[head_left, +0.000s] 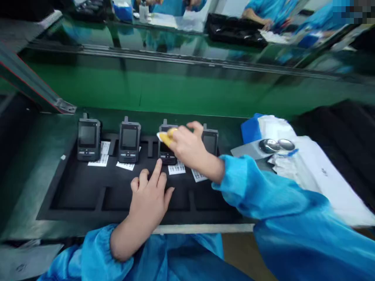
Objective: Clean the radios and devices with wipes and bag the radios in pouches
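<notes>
Four-cornered black handheld radios with screens and stub antennas stand in a row along a black foam tray [76, 191]. The radios are a leftmost one [88, 140], a second one [129, 142], a third one [167, 157] and a rightmost one [210, 141], partly hidden by my right hand [187, 146]. That hand is over the third radio, its yellow-covered fingertips pinched on a small white wipe-like piece [159, 136]. My left hand [150, 195] holds nothing; its index finger reaches the third radio's lower edge, the other fingers apart and partly bent. Printed white labels [99, 160] lie under the radios.
At right are a blue box [249, 130] with white wipes, a pair of round shiny metal pieces [269, 146] and white sheets [331, 171]. A green panel [175, 88] rises behind the tray. Blue-sleeved co-workers [269, 13] sit beyond it.
</notes>
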`<move>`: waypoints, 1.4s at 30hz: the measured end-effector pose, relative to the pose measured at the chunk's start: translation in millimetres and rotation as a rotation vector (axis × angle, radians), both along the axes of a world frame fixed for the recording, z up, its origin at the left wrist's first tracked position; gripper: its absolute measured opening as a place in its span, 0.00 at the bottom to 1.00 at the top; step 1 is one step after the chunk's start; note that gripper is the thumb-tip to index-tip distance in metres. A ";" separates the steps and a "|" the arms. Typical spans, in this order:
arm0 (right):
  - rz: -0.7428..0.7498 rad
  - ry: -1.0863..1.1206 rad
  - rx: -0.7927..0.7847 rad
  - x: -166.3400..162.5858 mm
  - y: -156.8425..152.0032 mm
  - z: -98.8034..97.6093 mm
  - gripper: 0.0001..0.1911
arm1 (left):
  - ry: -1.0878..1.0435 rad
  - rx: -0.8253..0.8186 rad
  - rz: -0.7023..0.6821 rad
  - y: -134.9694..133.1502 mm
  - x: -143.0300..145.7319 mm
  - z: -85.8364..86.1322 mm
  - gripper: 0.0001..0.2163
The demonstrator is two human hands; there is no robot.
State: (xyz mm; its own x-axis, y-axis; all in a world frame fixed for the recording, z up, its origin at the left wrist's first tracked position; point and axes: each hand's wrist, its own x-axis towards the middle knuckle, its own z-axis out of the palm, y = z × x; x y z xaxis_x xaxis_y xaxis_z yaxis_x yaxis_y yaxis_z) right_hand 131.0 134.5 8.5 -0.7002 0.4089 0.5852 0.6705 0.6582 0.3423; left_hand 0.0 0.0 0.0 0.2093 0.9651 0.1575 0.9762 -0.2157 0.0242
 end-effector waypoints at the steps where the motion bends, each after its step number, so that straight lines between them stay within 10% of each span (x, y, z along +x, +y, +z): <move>1: -0.039 0.000 -0.034 -1.7 2.4 0.9 0.18 | 0.001 -0.005 0.000 0.3 0.1 -0.1 0.14; 9: 0.090 -0.127 -0.175 3.3 -19.8 4.1 0.15 | -0.035 0.004 -0.020 1.2 0.6 -2.3 0.14; 15: -0.096 -0.015 -0.128 21.4 0.1 -1.3 0.18 | -0.024 -0.011 -0.037 2.4 -0.2 -1.5 0.15; 22: 0.118 -0.064 -0.213 24.7 -55.6 -8.4 0.19 | -0.069 -0.018 -0.032 1.4 -1.4 -2.0 0.15; 33: -0.126 -0.032 -0.093 -6.2 19.5 7.1 0.18 | -0.063 -0.005 -0.014 0.1 -0.2 -3.1 0.14; 42: -0.065 -0.016 -0.089 20.3 -23.5 -14.6 0.16 | -0.123 -0.072 -0.018 2.7 -0.8 -3.5 0.15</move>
